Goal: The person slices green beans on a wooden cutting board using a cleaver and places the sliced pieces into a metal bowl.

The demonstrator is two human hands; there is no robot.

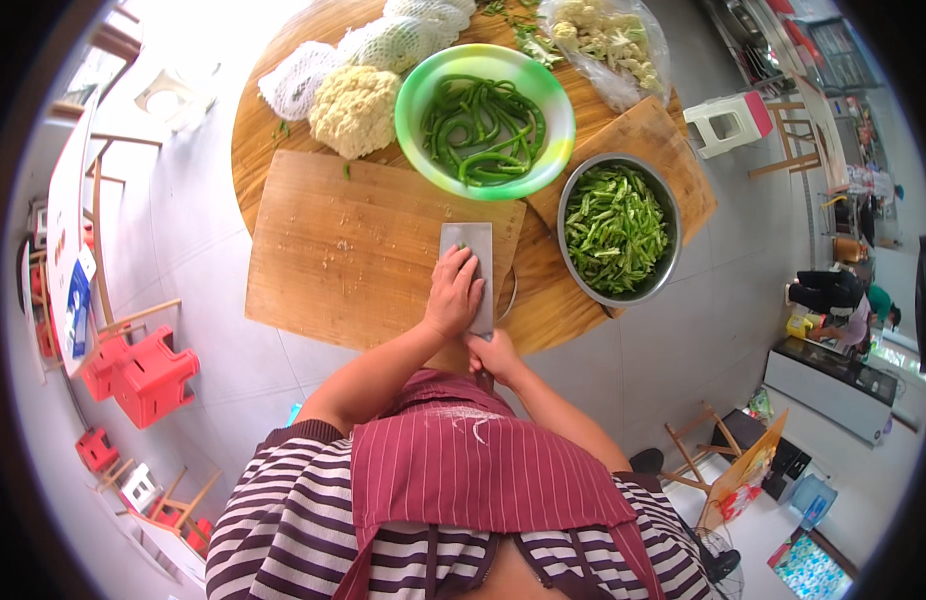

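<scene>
A cleaver point(478, 238) lies flat over the right part of a wooden cutting board point(320, 247). My right hand point(494, 355) is closed around its handle near the board's front edge. My left hand point(453, 292) rests on the blade with the fingers fairly close together; a small green bit shows at the fingertips. Behind the cleaver stands a green and white plastic basin point(560, 120) with whole long green peppers point(482, 127). To the right, a steel bowl point(674, 247) holds cut green peppers point(617, 229).
A cauliflower head point(356, 111) sits behind the board, beside produce in white foam netting point(302, 79). A plastic bag of cauliflower florets point(613, 45) lies at the back right, near a second wooden board point(635, 139). Red stools point(152, 375) stand left; other people point(845, 311) are far right.
</scene>
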